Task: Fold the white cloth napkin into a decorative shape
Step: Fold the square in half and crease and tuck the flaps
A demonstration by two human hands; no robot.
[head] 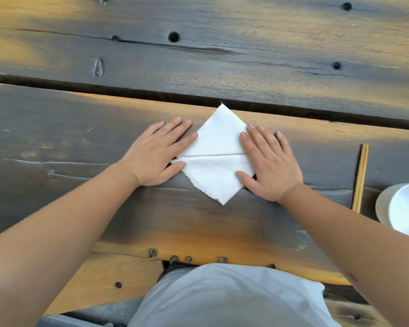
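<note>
A white napkin (219, 159) lies on dark grey-brown wooden table (80, 138) planks with orange-yellow patches.

A white cloth napkin (219, 156) lies flat on a dark, weathered wooden table, folded into a diamond with one point toward the gap between the planks and the opposite point toward the person. A straight horizontal seam crosses its middle, where two folded edges meet from side corner to side corner. The lower left edge looks frayed, with a small brown mark near the bottom tip, and both side corners are hidden.
</note>
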